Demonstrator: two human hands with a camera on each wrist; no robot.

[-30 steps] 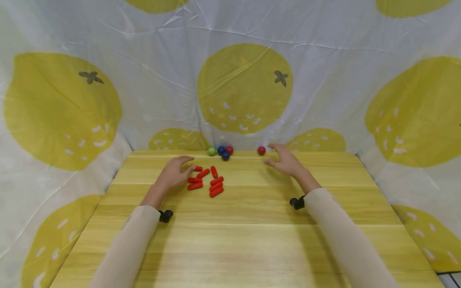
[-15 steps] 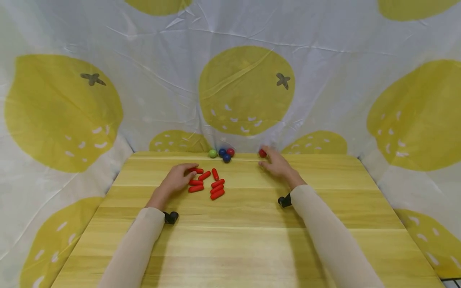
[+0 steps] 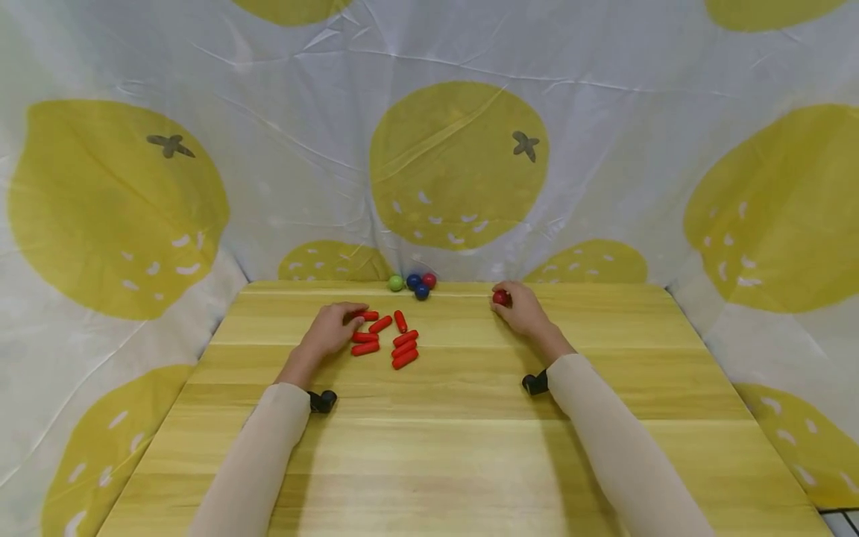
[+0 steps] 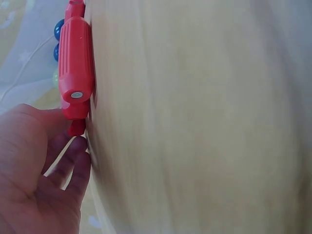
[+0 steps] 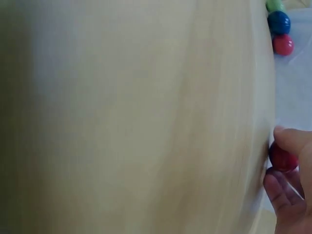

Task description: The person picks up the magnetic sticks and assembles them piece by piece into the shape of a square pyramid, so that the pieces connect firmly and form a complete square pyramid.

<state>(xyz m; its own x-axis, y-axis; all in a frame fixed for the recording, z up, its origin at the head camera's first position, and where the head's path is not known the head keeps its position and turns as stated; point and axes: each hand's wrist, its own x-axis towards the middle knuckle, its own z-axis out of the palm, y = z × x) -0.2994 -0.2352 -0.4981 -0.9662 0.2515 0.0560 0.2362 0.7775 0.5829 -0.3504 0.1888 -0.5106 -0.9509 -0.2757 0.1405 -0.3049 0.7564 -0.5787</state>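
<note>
My right hand (image 3: 529,312) grips a dark red ball (image 3: 500,297) between thumb and fingers near the table's back edge. In the right wrist view the same ball (image 5: 283,158) sits between the thumb and the curled fingers. My left hand (image 3: 326,330) pinches the end of a red rounded stick (image 3: 370,316) at the back left of a group of similar sticks. Several other red sticks (image 3: 406,359) lie just to its right and nearer. Up close in the left wrist view, one stick (image 4: 75,58) has ribbed sides and a small round metal spot on its end.
A green ball (image 3: 396,283), two blue balls (image 3: 421,291) and a pinkish-red ball (image 3: 429,280) cluster at the back edge of the wooden table (image 3: 456,462). A lemon-print cloth (image 3: 302,149) hangs behind and at both sides.
My right hand has come left, taken hold of the lone red ball and drawn it slightly nearer. My left hand has moved slightly right, its fingers closing on the back-left red stick.
</note>
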